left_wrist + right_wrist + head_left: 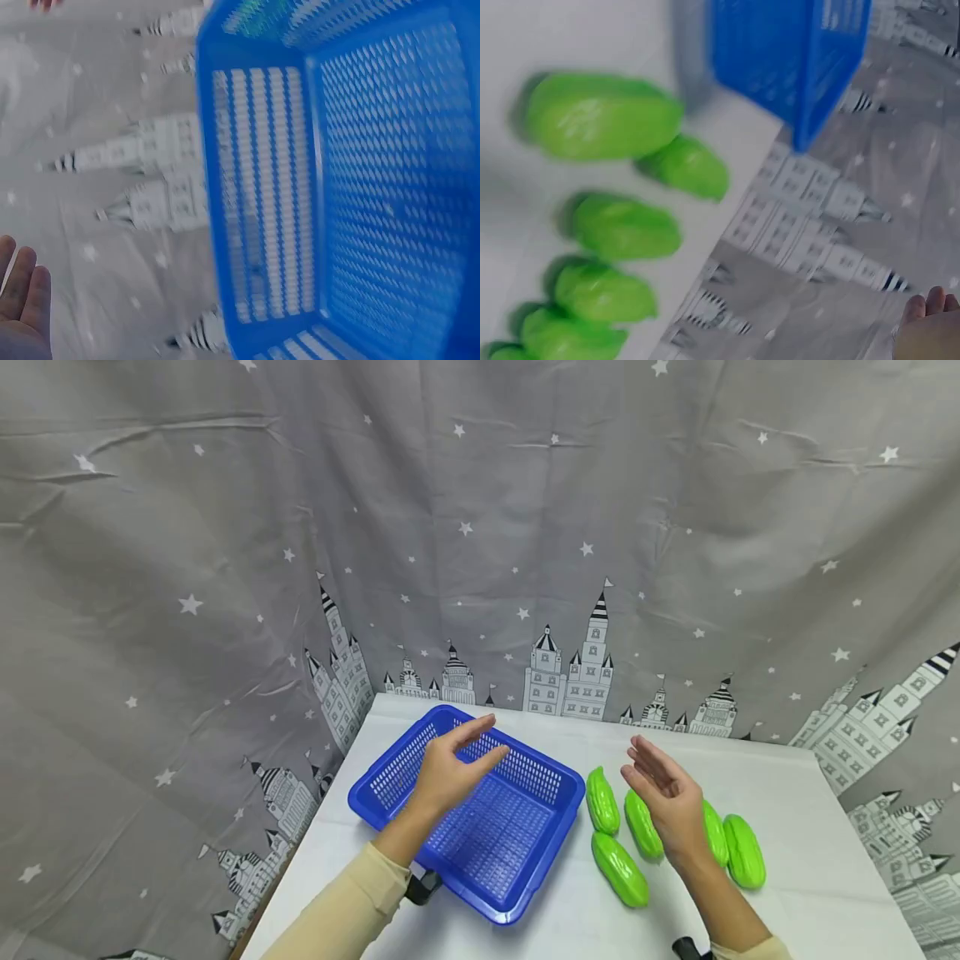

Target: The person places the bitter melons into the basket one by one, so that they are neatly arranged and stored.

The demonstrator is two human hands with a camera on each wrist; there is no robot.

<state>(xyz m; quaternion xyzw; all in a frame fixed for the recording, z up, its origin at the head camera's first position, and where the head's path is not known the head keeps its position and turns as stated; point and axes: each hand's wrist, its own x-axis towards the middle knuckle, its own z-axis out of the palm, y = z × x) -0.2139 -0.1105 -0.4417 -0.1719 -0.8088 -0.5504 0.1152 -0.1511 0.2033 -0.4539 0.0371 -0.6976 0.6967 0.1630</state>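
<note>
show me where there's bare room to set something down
Bare tabletop runs from the rightmost green vegetable to the table's right edge, plus a strip between the vegetables and the curtain. The basket looks empty where visible. It's crowded right of the basket, where vegetables cluster near the right hand.

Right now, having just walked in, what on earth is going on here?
Someone's left hand is held open above a blue basket, and their right hand, also open, is near some green gourds. Neither holds anything. The gourds lie on the white table beside the basket, and none show in the visible part of it.
</note>
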